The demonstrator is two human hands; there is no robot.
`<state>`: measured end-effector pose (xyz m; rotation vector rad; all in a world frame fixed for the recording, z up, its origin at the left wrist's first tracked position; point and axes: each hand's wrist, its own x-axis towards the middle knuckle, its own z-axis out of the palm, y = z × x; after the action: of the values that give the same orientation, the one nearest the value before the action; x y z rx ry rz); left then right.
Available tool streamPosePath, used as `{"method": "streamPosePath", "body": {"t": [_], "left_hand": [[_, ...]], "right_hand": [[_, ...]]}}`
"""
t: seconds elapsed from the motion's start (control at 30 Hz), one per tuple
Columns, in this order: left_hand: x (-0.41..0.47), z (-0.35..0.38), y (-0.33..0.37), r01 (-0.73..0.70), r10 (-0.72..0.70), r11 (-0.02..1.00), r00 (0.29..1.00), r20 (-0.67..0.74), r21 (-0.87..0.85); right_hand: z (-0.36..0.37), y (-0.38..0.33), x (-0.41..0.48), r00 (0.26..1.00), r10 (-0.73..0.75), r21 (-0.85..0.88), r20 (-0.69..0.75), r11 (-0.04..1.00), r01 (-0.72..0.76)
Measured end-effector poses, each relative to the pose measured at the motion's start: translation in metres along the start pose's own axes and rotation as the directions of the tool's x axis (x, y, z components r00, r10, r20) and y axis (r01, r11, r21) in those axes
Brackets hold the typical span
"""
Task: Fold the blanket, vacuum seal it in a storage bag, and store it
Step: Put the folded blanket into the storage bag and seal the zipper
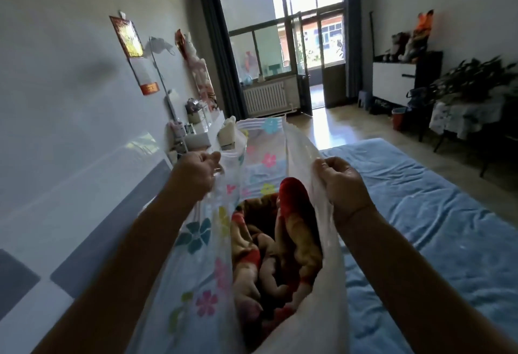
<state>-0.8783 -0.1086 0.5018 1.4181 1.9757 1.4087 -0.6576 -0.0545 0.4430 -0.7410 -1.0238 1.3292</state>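
A clear plastic storage bag [196, 244] printed with coloured flowers hangs upright in front of me, its mouth pulled wide. The folded blanket [277, 244], red, brown and yellow plush, sits inside the bag and shows through the opening. My left hand [197, 174] grips the bag's left edge near the top. My right hand [343, 185] grips the bag's right edge at about the same height. Both arms reach forward above the bed. The bag's bottom is out of view below the frame.
A bed with a blue sheet [426, 213] lies below and to the right. A white wall with a calendar [131, 51] runs on the left, with a cluttered shelf [196, 129] ahead. Beyond are a radiator [266, 98], a glass door, a cabinet [392, 82] and a covered table [465, 118].
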Motion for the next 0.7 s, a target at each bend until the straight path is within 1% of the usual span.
{"method": "streamPosePath", "body": {"t": [0.07,0.13,0.2,0.27,0.33,0.37,0.43,0.5,0.53,0.57,0.6,0.63,0.67,0.7], "left_hand": [[0.011,-0.003,0.022,0.012,-0.012,0.998,1.000,0.006,-0.062],[0.006,0.005,0.040,-0.015,0.020,0.993,0.999,0.038,-0.118],[-0.014,0.038,0.041,-0.065,0.074,0.996,0.988,0.135,-0.068],[-0.043,0.082,0.027,-0.100,0.105,0.994,0.959,0.261,-0.033],[-0.073,0.118,0.016,-0.054,0.100,0.989,0.931,0.350,-0.138],[-0.086,0.130,0.017,-0.008,0.099,0.973,0.919,0.382,-0.232],[-0.108,0.152,0.019,0.123,0.082,0.902,0.893,0.443,-0.414],[-0.124,0.183,0.021,0.209,0.090,0.859,0.838,0.539,-0.468],[-0.127,0.202,0.017,0.204,0.085,0.883,0.816,0.572,-0.422],[-0.133,0.220,0.014,0.189,0.097,0.906,0.778,0.620,-0.379],[-0.136,0.238,0.008,0.184,0.121,0.918,0.713,0.691,-0.351],[-0.140,0.256,0.000,0.171,0.158,0.927,0.631,0.759,-0.335],[-0.144,0.273,-0.008,0.169,0.164,0.937,0.559,0.812,-0.306],[-0.148,0.288,-0.015,0.152,0.157,0.951,0.506,0.848,-0.267]], "right_hand": [[0.017,-0.020,0.010,0.999,-0.040,0.014,0.008,0.999,0.040],[0.025,-0.028,0.016,0.997,-0.076,-0.012,0.035,0.997,0.076],[0.022,-0.015,0.014,0.993,-0.072,-0.093,0.090,0.992,0.081],[0.009,0.005,0.004,0.993,0.013,-0.128,0.120,0.992,0.002],[-0.016,0.017,0.001,0.991,0.107,-0.155,0.077,0.983,-0.094],[-0.031,0.016,0.000,0.988,0.143,-0.174,0.058,0.976,-0.131],[-0.062,0.007,-0.003,0.978,0.206,-0.230,0.046,0.955,-0.190],[-0.090,-0.003,-0.006,0.977,0.209,-0.342,0.043,0.922,-0.183],[-0.104,-0.008,-0.008,0.979,0.201,-0.421,0.006,0.889,-0.180],[-0.120,-0.009,-0.008,0.981,0.189,-0.496,-0.034,0.849,-0.181],[-0.137,-0.010,-0.007,0.981,0.179,-0.566,-0.073,0.803,-0.188],[-0.156,-0.011,-0.007,0.980,0.170,-0.607,-0.106,0.770,-0.199],[-0.174,-0.012,-0.010,0.974,0.173,-0.634,-0.148,0.739,-0.228],[-0.194,-0.011,-0.011,0.967,0.185,-0.652,-0.177,0.714,-0.256]]}}
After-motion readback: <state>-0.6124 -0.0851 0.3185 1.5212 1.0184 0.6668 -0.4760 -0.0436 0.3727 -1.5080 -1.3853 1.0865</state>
